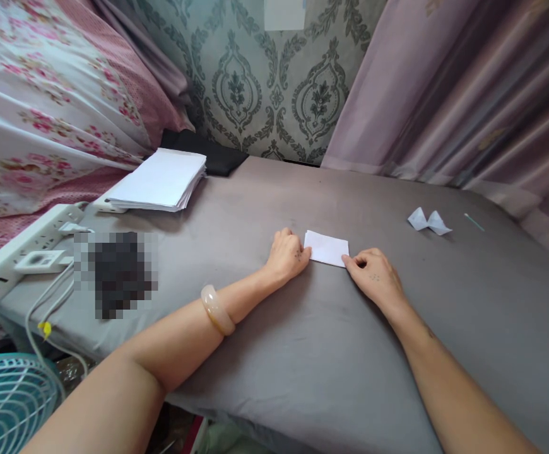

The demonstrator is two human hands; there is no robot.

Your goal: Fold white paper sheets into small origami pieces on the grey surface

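Note:
A small folded rectangle of white paper is held between my two hands, just above or on the grey sheet; I cannot tell if it touches. My left hand pinches its left edge with the thumb in front. On the other side my right hand grips the lower right corner between thumb and curled fingers. A pale bangle sits on my left forearm. To the right lies a folded white paper shape with two pointed halves.
A stack of white paper lies at the back left by a black cloth. Along the left edge runs a white power strip with cables. A thin stick rests at far right. A fan stands below the left edge.

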